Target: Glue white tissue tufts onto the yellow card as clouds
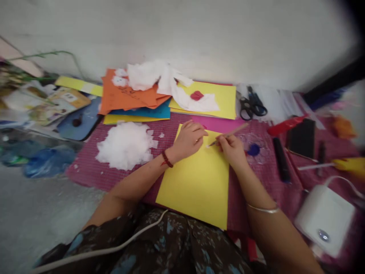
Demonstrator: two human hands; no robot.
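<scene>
A yellow sheet of paper [196,182] lies at the front of the cloth-covered table. My left hand [189,140] rests on its upper left part, fingers loosely bent and holding nothing. Closed in a pinch, my right hand [231,149] grips a slim paintbrush [235,130] near its lower end. The brush tip points left and touches or nearly touches the sheet by a tiny white speck [207,146]. Left of the sheet is a heap of small white paper pieces [125,145]. A magenta sheet [219,123] shows just beyond the yellow one.
Orange sheets [128,95] and white crumpled tissue [148,74] lie at the back. Black scissors [252,104], a clear plastic dish [264,146], a dark phone-like slab [302,137] and a white box-shaped device [325,219] are to the right. A cable [114,249] crosses my lap.
</scene>
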